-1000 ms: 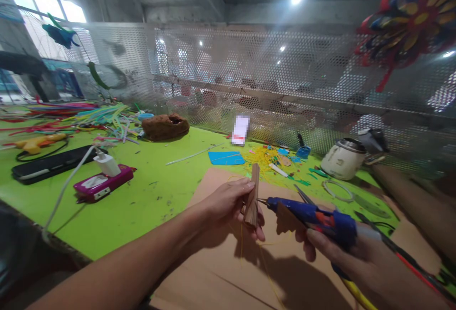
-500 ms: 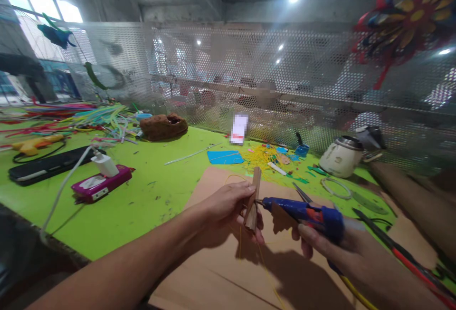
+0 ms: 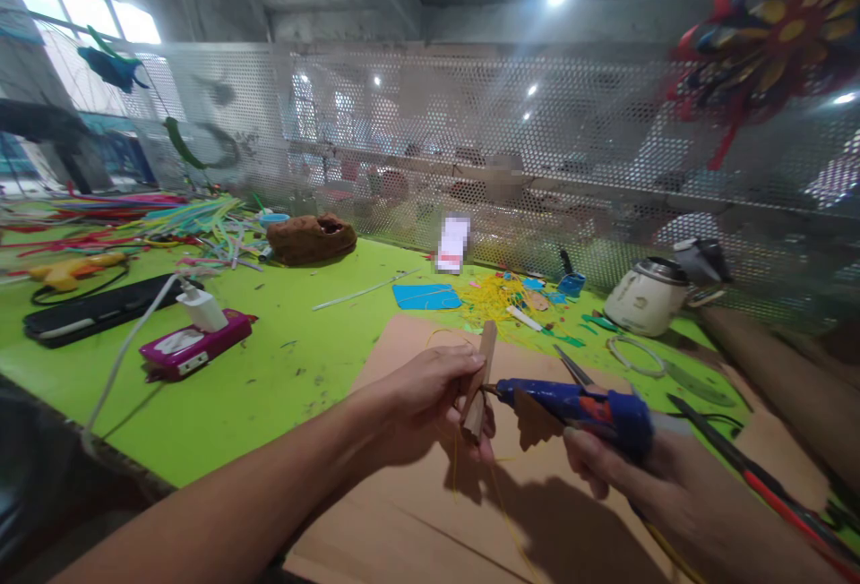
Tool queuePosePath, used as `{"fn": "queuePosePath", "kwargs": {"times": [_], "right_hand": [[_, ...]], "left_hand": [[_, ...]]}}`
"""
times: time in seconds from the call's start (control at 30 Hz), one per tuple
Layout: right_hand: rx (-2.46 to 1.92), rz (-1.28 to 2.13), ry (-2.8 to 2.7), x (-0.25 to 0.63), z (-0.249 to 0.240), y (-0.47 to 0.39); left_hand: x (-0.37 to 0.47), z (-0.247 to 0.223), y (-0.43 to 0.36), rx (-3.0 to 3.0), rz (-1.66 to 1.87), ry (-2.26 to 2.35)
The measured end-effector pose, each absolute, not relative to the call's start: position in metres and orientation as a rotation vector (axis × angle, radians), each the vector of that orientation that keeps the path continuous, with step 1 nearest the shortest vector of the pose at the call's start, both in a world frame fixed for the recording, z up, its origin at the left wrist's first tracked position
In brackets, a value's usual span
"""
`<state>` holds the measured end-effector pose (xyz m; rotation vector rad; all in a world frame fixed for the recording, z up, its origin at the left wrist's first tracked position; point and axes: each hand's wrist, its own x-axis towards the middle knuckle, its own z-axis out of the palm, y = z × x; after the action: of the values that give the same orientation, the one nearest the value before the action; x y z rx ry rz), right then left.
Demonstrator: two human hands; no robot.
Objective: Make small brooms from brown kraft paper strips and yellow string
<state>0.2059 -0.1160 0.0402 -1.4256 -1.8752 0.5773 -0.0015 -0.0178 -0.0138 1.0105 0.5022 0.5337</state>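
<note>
Brown strip (image 3: 490, 349) is upright-ish, a bit tilted, above the brown sheet (image 3: 376, 503) that lies over the bench's (image 3: 282, 387) front edge, around the middle. Going left to right: the colored strips (image 3: 144, 208) are piled toward the far left corner, with a black case (image 3: 100, 315) and a purple power block (image 3: 216, 339) (white plug (image 3: 202, 308) stuck in it) nearer the left side of the front edge. A lumpy brown thing (image 3: 309, 244) sits near the far edge, then a flat blue piece (image 3: 426, 297) right of it.

Left hand (image 3: 423, 382) is mostly closed, pinching the strip between thumb and fingers. Yellow threads (image 3: 497, 299) are heaped beyond it. The glue gun (image 3: 547, 394) has its nozzle at the strip's right side, and the right hand (image 3: 638, 472) is closed around the grip. Just under the barrel is 1 jagged brown piece (image 3: 536, 423), apart from the strip; can't tell what holds it up.

My read is it's partway: the strip looks formed and 1 spot is being worked on, the jagged bit isn't on it, and I can't tell how much glue is down. Farther right, a white pot (image 3: 645, 299) stands toward the far right corner.
</note>
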Motion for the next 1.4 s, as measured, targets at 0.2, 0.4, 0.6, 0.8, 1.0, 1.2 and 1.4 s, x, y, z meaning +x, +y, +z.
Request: {"fn": "queuePosePath", "kwargs": {"times": [0.2,0.4,0.6,0.8,1.0,1.2,1.4], "right_hand": [[-1.427,0.603,-1.864,0.2061,0.0398,-0.1158],[-1.416,0.643,-1.821,0.2061,0.0363,-0.114],[-1.445,0.581,-1.852,0.2066,0.038,-0.1141],[-1.447,0.559,-1.961,0.2075,0.0393,-0.1139],[-1.432,0.559,-2.019,0.2072,0.0418,-0.1164],[-1.468,0.515,-1.962,0.2065,0.0415,-0.1164],[-1.533,0.544,-1.926,0.2065,0.0409,-0.1152]], "left_hand": [[-0.004,-0.0156,-0.0124,1.041,0.469,0.456],[-0.0042,-0.0147,-0.0094,1.068,0.42,0.478],[-0.004,-0.0138,-0.0106,1.057,0.395,0.483],[-0.0045,-0.015,-0.0116,1.06,0.431,0.485],[-0.0047,-0.0134,-0.0125,1.057,0.413,0.508],[-0.005,-0.0176,-0.0106,1.041,0.369,0.445],[-0.0051,-0.0181,-0.0113,1.035,0.356,0.448]]}}
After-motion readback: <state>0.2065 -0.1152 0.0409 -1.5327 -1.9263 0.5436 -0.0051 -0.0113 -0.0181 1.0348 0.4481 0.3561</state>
